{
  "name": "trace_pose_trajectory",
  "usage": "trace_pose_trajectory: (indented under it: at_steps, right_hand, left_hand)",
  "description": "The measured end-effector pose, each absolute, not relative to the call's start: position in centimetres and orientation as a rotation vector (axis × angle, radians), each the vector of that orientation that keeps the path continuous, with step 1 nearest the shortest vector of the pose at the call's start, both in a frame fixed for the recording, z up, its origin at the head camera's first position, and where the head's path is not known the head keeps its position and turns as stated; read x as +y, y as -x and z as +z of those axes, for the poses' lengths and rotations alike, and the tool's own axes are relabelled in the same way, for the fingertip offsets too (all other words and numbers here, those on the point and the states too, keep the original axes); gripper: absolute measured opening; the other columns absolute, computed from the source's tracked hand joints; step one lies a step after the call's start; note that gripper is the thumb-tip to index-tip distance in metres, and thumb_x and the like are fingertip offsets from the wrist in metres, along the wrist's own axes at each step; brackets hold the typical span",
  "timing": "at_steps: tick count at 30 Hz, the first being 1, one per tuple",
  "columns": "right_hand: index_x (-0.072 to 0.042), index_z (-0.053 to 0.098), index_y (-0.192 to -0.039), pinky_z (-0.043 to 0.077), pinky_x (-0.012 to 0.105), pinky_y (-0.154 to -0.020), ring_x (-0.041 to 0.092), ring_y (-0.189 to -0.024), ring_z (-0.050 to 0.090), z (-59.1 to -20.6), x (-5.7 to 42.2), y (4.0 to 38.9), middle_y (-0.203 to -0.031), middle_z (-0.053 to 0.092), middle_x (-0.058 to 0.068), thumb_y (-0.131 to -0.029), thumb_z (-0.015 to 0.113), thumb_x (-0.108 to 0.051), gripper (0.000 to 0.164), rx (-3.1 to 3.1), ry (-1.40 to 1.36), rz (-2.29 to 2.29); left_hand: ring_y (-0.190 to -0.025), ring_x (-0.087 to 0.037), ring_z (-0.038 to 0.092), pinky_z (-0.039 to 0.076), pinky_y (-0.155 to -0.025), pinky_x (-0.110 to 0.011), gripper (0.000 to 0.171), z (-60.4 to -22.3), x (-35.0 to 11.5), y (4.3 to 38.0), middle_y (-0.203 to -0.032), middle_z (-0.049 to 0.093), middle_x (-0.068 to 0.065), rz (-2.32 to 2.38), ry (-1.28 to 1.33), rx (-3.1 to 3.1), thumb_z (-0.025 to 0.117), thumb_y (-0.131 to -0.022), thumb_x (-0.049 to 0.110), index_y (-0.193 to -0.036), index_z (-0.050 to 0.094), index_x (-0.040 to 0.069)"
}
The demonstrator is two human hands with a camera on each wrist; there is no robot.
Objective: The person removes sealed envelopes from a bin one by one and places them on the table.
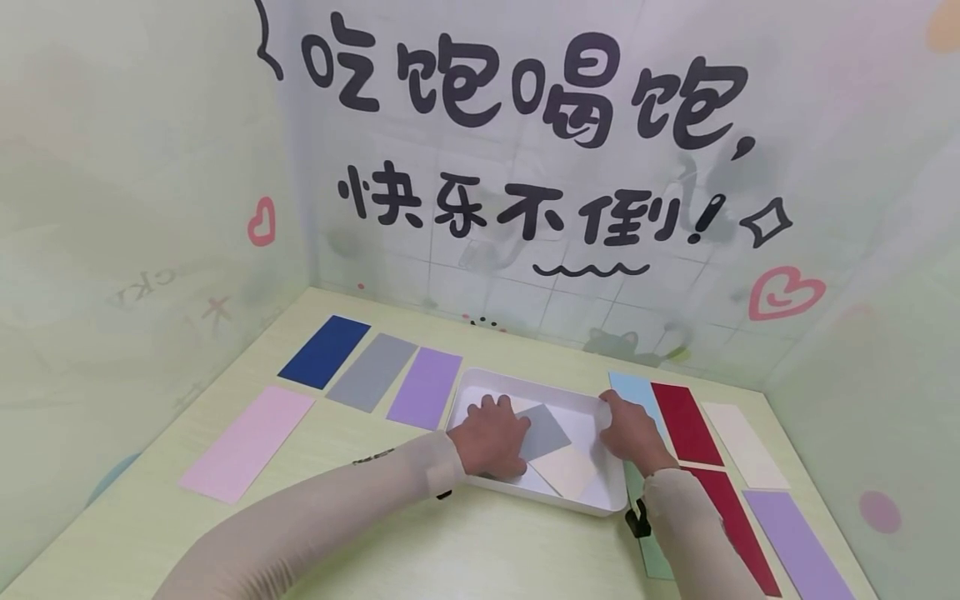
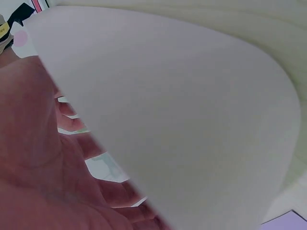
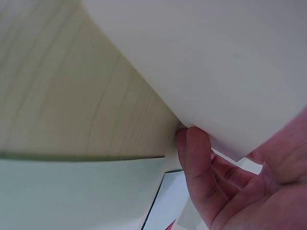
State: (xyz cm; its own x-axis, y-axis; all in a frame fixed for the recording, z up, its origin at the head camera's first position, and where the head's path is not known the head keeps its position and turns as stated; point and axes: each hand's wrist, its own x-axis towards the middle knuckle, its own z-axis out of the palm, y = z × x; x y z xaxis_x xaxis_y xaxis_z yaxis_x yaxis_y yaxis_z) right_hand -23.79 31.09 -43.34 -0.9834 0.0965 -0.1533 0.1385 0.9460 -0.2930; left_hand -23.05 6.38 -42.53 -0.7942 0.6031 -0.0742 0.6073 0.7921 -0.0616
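Note:
A white shallow tray (image 1: 611, 492) sits mid-table, with a grey card (image 1: 546, 432) and a cream card (image 1: 567, 472) lying at angles inside. My left hand (image 1: 491, 437) reaches over the near left side into the tray, fingers spread and slightly bent over the cards; its fingertips are partly hidden. The left wrist view has the tray's outer wall (image 2: 182, 96) covering part of that hand. At the tray's right end, my right hand (image 1: 633, 429) grips the rim. Its fingers (image 3: 196, 158) curl against the outer wall in the right wrist view.
Dark blue (image 1: 325, 352), grey (image 1: 372, 372), purple (image 1: 425, 387) and pink (image 1: 247, 443) cards lie left of the tray. Rightward are light blue (image 1: 633, 386), red (image 1: 687, 423), cream (image 1: 745, 444), green (image 1: 654, 554) and purple (image 1: 797, 542) cards. Printed curtains (image 1: 480, 292) surround the table.

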Motion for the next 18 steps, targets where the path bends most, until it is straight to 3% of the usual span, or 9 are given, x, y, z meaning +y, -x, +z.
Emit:
trace_pose_trajectory:
  at_steps: [18]
  right_hand:
    - [-0.003,0.044,-0.141,0.052,0.051,-0.083,0.037,-0.104,0.059,-43.1,30.9,23.7,-0.127,0.057,0.024,-0.087,0.069,-0.005,0.059,2.955,-0.185,-0.462]
  left_hand:
    - [-0.079,-0.024,0.042,0.042,-0.05,-0.037,0.04,-41.1,5.7,23.3,-0.091,0.046,-0.008,-0.067,-0.973,2.949,0.063,-0.082,0.049,-0.108,0.062,0.019]
